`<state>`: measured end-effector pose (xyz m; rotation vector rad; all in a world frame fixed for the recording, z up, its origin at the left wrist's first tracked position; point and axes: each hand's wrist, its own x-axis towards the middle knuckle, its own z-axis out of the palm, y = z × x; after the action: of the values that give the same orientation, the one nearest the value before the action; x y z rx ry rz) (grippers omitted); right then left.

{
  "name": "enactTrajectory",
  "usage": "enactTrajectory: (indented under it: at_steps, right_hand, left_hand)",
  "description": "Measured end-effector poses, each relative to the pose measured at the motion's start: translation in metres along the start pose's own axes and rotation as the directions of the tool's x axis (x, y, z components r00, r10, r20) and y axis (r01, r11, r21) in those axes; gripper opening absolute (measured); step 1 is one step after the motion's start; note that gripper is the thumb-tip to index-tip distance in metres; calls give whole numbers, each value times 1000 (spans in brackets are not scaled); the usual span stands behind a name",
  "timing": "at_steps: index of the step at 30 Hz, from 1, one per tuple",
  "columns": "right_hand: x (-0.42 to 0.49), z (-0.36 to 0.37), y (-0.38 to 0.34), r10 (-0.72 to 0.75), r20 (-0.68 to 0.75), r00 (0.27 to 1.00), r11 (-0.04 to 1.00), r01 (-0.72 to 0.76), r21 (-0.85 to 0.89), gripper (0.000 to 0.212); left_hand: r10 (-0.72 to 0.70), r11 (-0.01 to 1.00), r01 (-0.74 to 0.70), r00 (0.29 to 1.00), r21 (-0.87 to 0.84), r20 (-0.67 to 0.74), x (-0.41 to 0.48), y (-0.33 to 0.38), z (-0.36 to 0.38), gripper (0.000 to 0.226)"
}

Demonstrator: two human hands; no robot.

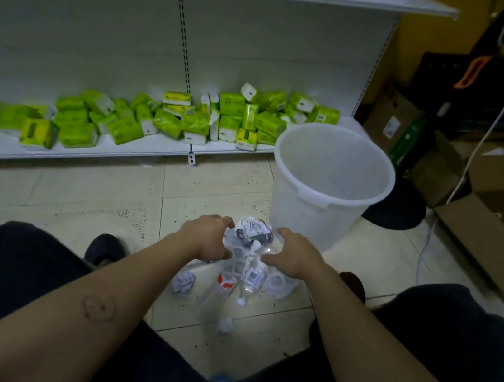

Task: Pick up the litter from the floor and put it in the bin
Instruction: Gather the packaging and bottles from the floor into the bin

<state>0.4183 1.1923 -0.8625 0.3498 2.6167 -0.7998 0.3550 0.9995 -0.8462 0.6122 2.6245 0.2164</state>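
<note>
Both hands squeeze one bundle point(250, 238) of crumpled paper and clear bottles between them at the centre of the frame. The left hand point(207, 238) curls round its left side, with fingers bent over the top. The right hand point(295, 256) cups the right side, thumb and fingers bent in against the plastic. Neither hand is spread wide. The bottles trail down from the grip toward the lower frame, so the bundle's long axis runs roughly top to bottom. Whether their lower ends touch the floor point(78, 204) I cannot tell.

The bin point(299, 217) stands upright with its mouth open, up and right of the hands, its wall just past the right hand. The right hand is therefore the nearer, and I judge the carry must go up and rightward, high enough to clear the rim. The slick, dangling bottles look the likeliest part to slip out.

A paper ball point(183, 282) and a small scrap point(225, 325) lie on the floor below the hands, not yet picked up
</note>
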Motion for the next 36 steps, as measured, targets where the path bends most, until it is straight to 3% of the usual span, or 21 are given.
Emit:
enactTrajectory:
  at_steps: [5,10,12,16,19,22,27,31,33,36]
  right_hand:
    - [60,27,21,57,153,987,998,-58,5,74]
    - [116,65,49,164,223,961,985,-172,16,83]
    - [135,85,64,191,230,954,977,-208,51,77]
    - [162,126,91,238,285,928,960,-270,78,65]
    - [179,149,103,324,195,926,921,-356,157,57]
    - [197,171,104,376,118,919,859,-394,327,51]
    - [218,203,94,535,90,840,707,-503,497,79]
    - [218,221,89,590,22,807,717,-536,446,104]
    - [219,225,91,601,-1,800,730,-548,409,109]
    - [222,227,94,599,-6,801,738,-549,392,112]
  left_hand:
    - [-53,999,53,995,8,85,52,-16,34,70]
    - [-125,991,116,976,61,178,108,-36,79,67]
    - [-114,993,103,964,60,240,131,-44,102,66]
    - [-144,980,179,938,-85,315,162,-56,149,68]
    - [-273,910,327,935,-253,227,173,-61,181,62]
    - [-295,808,344,939,-478,177,180,-67,206,54]
    - [-395,678,330,917,-657,52,174,-79,231,32]
    - [-410,564,332,907,-756,93,165,-81,242,29]
    - [-424,496,345,897,-797,124,165,-81,244,29]
    - [-449,482,343,887,-807,109,168,-81,243,28]
